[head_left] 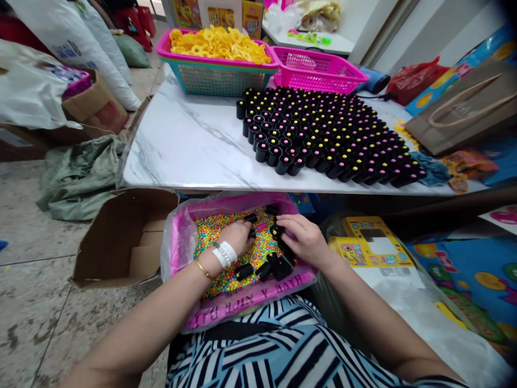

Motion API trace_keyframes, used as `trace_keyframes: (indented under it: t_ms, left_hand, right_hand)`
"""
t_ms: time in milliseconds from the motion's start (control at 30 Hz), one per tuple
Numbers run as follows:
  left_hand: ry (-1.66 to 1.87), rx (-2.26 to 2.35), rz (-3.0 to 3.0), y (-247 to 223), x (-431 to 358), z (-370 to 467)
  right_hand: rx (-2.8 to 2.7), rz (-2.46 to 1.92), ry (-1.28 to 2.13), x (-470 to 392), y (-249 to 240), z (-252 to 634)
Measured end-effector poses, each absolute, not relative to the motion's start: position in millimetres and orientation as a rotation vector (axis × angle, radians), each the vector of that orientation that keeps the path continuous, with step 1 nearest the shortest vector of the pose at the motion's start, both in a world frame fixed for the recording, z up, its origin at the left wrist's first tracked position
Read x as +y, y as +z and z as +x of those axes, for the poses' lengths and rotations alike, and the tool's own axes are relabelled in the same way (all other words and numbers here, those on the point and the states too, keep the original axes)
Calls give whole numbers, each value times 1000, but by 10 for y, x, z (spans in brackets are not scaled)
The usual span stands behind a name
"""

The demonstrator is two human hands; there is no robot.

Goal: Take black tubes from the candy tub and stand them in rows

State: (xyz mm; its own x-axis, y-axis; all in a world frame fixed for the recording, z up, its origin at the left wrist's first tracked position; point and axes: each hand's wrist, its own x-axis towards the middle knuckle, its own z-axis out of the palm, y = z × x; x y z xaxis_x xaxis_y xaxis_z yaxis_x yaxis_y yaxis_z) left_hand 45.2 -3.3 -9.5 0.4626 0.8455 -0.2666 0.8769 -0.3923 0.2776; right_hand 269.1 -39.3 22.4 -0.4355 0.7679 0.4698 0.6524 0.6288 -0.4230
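Note:
A pink tray, lined with clear plastic, sits on my lap, filled with small multicoloured candy balls. My left hand is down among the balls, its curled fingers on a small black cylinder. Part of a second dark piece shows beneath those fingertips. At the tray's right side, my right hand pinches a black cylinder whose end shows a yellow dot. Several more black cylinders lie in the tray near me. A small pink piece is visible between my hands.
Many upright black cylinders with pink or yellow centres cover the marble-look table. Behind them stand a basket of yellow rings and a pink basket. An open cardboard box is left of the tray; yellow packaging lies right.

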Motion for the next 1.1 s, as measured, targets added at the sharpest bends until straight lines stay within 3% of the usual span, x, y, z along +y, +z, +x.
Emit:
trace_keyframes:
  t_ms: [467,800,900,1033,1100]
  left_hand:
    - [-99,1424,2312,-53,-35,463]
    - [-59,1397,2308,-160,-4,442]
    - [-25,1375,2304,-153,6,425]
    - [92,1355,2234,-112,36,390]
    - [139,1351,2201,-86,56,385]
  right_hand:
    - [-2107,-1156,470,-480,321,2588]
    - [-1470,-1208,1144,-567,384,2494]
    - [-1477,-1237,968,-485,500,2617]
    - [-1355,-1394,178,-210,708,2885]
    - [-1334,-1484,-62,-45,750,2959]
